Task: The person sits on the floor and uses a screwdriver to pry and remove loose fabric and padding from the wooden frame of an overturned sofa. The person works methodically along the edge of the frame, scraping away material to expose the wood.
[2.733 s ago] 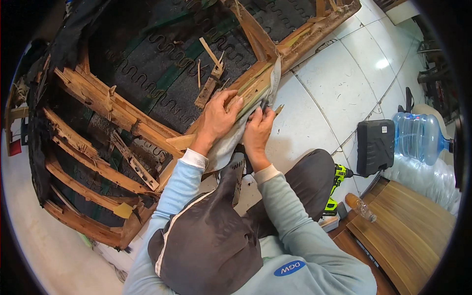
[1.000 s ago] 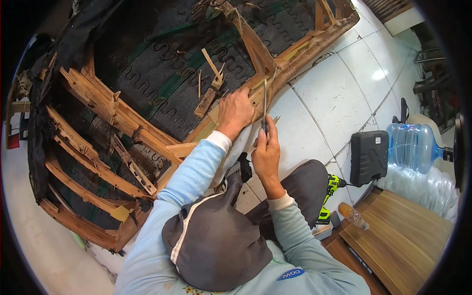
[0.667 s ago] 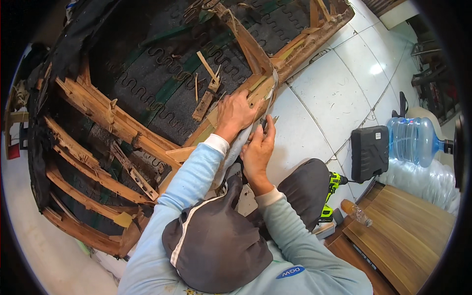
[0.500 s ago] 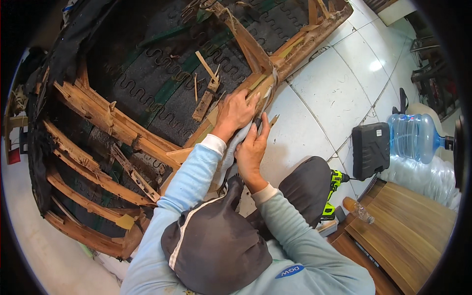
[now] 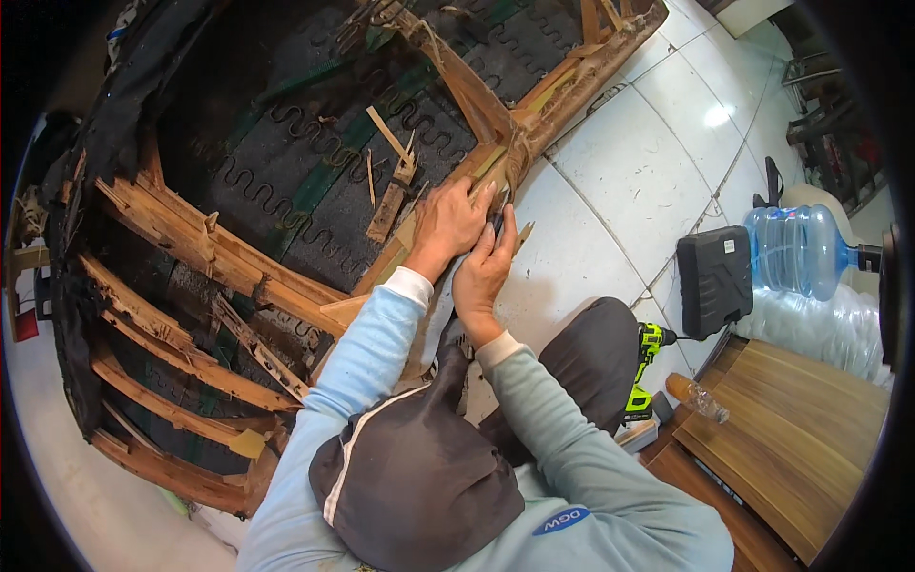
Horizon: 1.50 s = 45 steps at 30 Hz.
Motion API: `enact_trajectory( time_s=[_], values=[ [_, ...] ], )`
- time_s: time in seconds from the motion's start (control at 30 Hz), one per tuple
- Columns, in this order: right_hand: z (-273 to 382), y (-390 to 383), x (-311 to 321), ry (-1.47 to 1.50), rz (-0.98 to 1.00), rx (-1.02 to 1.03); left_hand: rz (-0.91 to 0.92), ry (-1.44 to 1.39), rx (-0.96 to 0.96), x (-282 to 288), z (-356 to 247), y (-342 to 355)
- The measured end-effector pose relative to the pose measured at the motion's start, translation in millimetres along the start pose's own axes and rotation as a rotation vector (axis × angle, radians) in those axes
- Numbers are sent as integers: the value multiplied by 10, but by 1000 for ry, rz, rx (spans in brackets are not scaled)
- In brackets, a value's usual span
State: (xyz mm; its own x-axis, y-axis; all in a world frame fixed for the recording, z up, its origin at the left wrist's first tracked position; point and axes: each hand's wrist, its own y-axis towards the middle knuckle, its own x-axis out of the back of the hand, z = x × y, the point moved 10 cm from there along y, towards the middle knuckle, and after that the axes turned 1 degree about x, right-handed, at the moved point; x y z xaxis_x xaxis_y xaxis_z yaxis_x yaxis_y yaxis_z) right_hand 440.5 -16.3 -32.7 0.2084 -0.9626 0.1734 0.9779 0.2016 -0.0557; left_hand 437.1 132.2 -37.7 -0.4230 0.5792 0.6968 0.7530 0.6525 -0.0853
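Observation:
A worn wooden furniture frame (image 5: 534, 133) with zigzag springs (image 5: 276, 200) over black backing lies in front of me. My left hand (image 5: 448, 227) is closed over its near rail, fingers bent at the edge beside a torn, pale covering (image 5: 496, 176). Right beside it, my right hand (image 5: 482, 276) is closed with its fingers pointing up along the rail. A slim dark thing (image 5: 498, 222) shows at its fingertips, too covered to name. The hands nearly touch, and a splintered wood end (image 5: 523, 236) juts out by the right fingers.
Broken wood pieces (image 5: 391, 200) lie on the springs. Curved slats (image 5: 181, 343) run along the left. Right of my knee stand a green drill (image 5: 644, 372), a black case (image 5: 713, 283), a blue water bottle (image 5: 796, 250), a small plastic bottle (image 5: 698, 397) and a wooden panel (image 5: 801, 410).
The right hand has shifted slightly up and left, closer to the left hand. The grey strip that hung between my forearms has largely gone from sight. The view has shifted slightly.

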Motion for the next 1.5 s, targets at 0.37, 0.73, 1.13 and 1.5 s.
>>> enact_trajectory(
  time_s=[0.37, 0.73, 1.13, 1.5],
  values=[
    [-24, 197, -50, 48, -98, -11, 66, -90, 36, -69, 138, 54],
    [20, 678, 118, 281, 254, -388, -5, -13, 41, 53, 57, 41],
    [693, 809, -290, 1086, 151, -1165, 8, 67, 96, 27, -17, -124],
    [240, 733, -127, 472, 144, -392, -27, 111, 55, 23, 4, -40]
  ],
)
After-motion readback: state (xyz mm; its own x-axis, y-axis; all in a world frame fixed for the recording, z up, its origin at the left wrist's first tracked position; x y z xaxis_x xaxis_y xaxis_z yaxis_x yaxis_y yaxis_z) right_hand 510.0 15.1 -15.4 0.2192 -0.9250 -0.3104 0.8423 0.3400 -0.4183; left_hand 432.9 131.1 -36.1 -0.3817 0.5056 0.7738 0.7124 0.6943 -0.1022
